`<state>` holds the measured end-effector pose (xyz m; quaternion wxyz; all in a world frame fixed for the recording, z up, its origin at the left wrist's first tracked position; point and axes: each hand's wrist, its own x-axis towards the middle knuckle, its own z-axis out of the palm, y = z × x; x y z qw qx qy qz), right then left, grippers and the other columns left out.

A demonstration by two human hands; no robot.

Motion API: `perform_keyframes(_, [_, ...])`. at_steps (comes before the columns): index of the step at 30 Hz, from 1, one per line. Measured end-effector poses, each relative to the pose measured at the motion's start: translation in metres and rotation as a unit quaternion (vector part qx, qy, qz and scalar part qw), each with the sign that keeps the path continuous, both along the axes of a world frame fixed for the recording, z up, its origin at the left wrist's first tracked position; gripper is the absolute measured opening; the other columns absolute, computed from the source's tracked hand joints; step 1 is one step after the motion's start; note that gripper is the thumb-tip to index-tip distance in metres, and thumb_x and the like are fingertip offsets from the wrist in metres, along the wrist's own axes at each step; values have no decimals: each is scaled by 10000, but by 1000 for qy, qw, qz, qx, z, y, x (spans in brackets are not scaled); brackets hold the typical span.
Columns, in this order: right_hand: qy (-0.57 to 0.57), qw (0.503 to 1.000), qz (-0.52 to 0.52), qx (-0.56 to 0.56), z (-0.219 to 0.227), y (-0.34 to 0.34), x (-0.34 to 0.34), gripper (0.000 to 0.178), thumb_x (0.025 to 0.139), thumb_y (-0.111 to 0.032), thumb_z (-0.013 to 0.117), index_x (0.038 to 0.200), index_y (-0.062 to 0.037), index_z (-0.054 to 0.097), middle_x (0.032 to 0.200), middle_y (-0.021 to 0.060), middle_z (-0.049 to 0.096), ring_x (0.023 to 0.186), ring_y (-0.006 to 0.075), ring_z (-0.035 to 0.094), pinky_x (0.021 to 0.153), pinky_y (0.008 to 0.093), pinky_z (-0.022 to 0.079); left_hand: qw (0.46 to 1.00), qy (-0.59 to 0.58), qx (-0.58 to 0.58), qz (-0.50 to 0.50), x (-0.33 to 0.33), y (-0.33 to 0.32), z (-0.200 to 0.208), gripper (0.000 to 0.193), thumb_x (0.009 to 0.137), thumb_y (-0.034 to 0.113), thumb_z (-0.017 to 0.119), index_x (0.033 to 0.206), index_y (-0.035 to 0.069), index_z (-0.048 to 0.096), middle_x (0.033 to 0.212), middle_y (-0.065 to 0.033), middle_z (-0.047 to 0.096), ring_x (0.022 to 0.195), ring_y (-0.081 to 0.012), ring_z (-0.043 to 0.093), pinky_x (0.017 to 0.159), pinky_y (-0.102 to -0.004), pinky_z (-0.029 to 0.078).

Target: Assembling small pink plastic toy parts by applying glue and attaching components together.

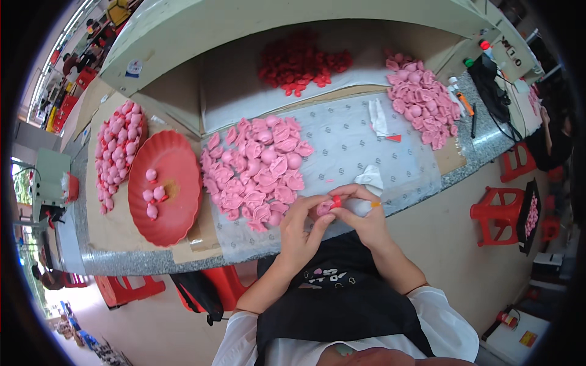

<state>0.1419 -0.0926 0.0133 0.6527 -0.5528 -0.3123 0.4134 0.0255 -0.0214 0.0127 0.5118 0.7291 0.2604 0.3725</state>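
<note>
Above the table's front edge, my two hands meet around a small pink molded piece with a small red part against it. My left hand pinches the pink piece between thumb and fingers. The fingers of my right hand close on the red part. Beside the right fingers shows a smooth whitish thing with a yellow-orange end; its kind is unclear. Left of my hands spreads a heap of pink molded pieces, some cupped and some round. A crumpled white cloth or paper lies just beyond the right hand.
Red parts are piled under the grey shelf. More pink pieces lie at right, near an orange-labelled tube. At left, a red scalloped tray holds several pink-and-red pieces beside a fuller heap. Red stools stand at right.
</note>
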Motion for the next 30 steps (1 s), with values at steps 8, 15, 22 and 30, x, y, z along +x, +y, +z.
perform_keyframes(8, [-33, 998, 53, -11, 9, -9, -2, 203, 666, -17, 616, 852, 2, 536, 756, 21, 533, 699, 62, 481, 636, 195, 387, 963, 61, 262, -16, 0, 11, 3, 85, 729, 43, 550, 778, 20, 484, 612, -77, 524, 472, -176, 496, 410, -272, 366])
perform_keyframes(15, [52, 997, -13, 57, 3, -6, -14, 115, 678, -3, 599, 766, -6, 525, 707, 16, 529, 650, 55, 473, 581, 173, 364, 991, -3, 100, -92, 2, 14, 4, 44, 760, 22, 502, 789, 7, 473, 552, -67, 508, 447, -140, 505, 412, -236, 378])
perform_keyframes(22, [237, 971, 12, 38, 8, 2, -4, 158, 684, -24, 586, 798, -9, 478, 681, 44, 505, 565, 98, 470, 495, 216, 370, 966, -194, -121, -118, 1, 14, -12, 261, 765, 122, 536, 978, -15, 468, 842, -127, 545, 810, -178, 509, 760, -292, 370])
perform_keyframes(30, [360, 927, 91, 45, 9, 2, -15, 194, 691, -58, 594, 817, -6, 457, 696, 51, 493, 551, 104, 473, 468, 229, 374, 964, -211, 25, -162, -8, 18, -27, 398, 714, 159, 593, 1050, -3, 454, 1066, -209, 465, 970, -291, 486, 890, -400, 309])
